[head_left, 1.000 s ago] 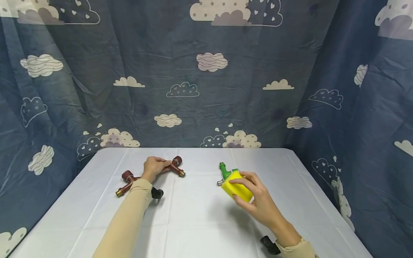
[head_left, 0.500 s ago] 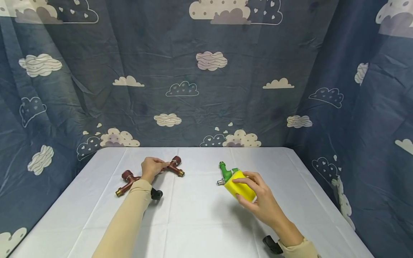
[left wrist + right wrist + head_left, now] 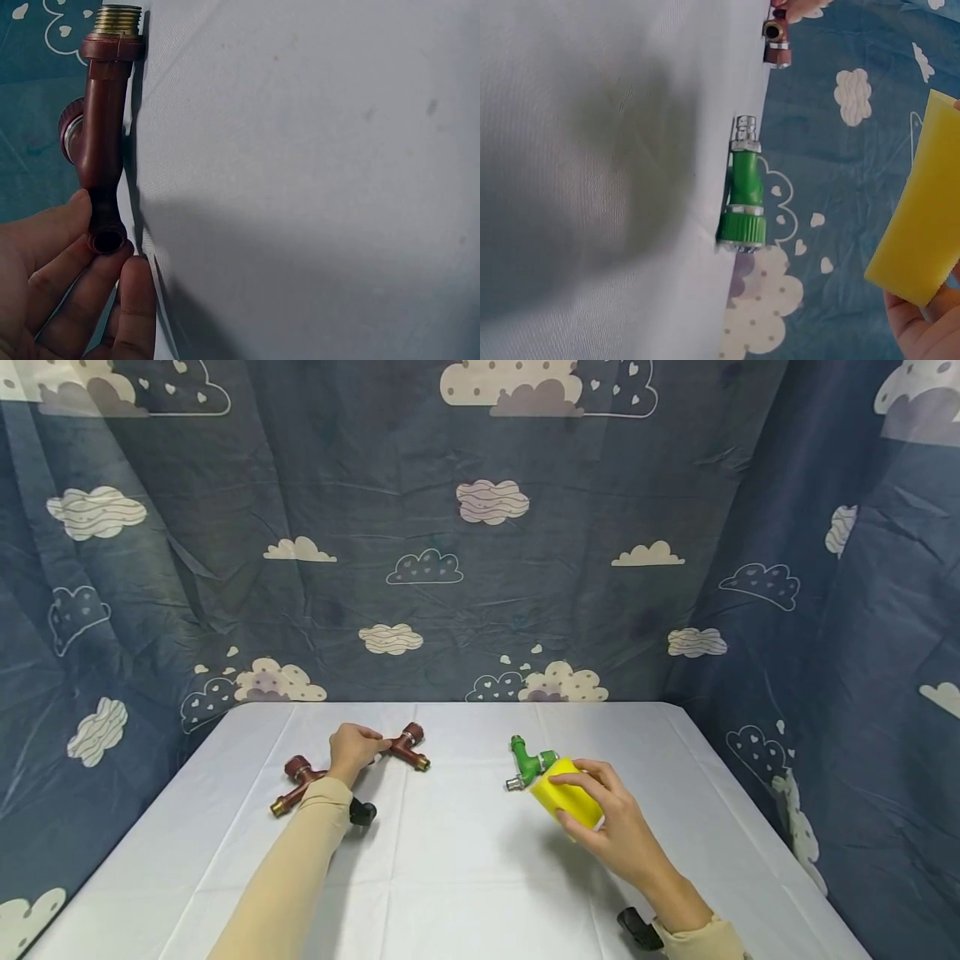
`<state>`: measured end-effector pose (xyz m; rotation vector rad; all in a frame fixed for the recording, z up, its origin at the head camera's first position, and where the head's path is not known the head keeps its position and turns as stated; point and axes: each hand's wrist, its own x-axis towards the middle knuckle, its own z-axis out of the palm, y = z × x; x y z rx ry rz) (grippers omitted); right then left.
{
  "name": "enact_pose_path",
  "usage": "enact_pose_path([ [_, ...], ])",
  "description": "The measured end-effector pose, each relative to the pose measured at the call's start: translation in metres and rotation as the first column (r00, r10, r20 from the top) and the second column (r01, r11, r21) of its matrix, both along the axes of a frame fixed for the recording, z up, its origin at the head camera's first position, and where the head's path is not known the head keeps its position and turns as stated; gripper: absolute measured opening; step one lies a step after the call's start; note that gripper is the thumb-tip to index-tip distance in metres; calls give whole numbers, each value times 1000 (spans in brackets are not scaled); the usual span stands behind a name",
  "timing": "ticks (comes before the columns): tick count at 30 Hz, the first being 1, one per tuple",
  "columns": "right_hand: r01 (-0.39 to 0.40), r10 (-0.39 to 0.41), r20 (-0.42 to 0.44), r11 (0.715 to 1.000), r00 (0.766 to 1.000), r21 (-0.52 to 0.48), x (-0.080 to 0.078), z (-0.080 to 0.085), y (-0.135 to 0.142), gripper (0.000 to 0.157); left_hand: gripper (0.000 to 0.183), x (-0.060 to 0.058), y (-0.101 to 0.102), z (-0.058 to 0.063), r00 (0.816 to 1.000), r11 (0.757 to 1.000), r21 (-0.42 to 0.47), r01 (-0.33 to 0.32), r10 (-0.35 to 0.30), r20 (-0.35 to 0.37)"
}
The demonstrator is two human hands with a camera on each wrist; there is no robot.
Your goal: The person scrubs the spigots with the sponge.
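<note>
My left hand (image 3: 356, 753) pinches the spout end of a brown tap (image 3: 407, 747) at the back of the table. In the left wrist view, thumb and fingertips close round this tap's (image 3: 101, 135) hollow dark end; its brass thread points away. A second brown tap (image 3: 298, 783) lies left of my left wrist, partly hidden by the arm. My right hand (image 3: 611, 818) holds a yellow sponge (image 3: 567, 797) above the table, between thumb and fingers. Just beyond the sponge lies a green tap (image 3: 528, 762) with a metal nozzle, also visible in the right wrist view (image 3: 745, 184).
A white cloth covers the table (image 3: 457, 860). Dark blue curtains (image 3: 570, 610) with cloud prints stand behind it and at both sides. Black devices (image 3: 640, 929) are worn at both wrists.
My right hand has drawn the yellow sponge a little to the right, uncovering more of the green tap. The left hand and the brown taps stay nearly where they were.
</note>
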<state>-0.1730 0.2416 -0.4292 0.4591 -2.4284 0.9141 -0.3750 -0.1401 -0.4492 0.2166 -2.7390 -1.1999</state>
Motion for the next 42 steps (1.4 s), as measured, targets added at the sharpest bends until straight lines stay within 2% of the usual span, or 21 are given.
enact_pose_path([
  [13,30,-30,-33,1000,999,2,0,1,13,51,22,0,-3,9,996,991,-108,83,-78,50],
  [19,28,-28,-47,1000,998,-7,2,1,16,50,21,3,0,16,993,987,-115,111,-105,60],
  [29,31,-32,-47,999,998,-22,3,1,20,50,23,3,10,28,990,984,-107,141,-143,-6],
  [37,38,-39,-56,999,998,-22,4,0,23,49,25,1,21,34,983,981,-60,183,-183,9],
  [42,43,-44,-59,999,997,-22,5,1,24,49,26,-1,32,35,983,983,-18,184,-184,24],
])
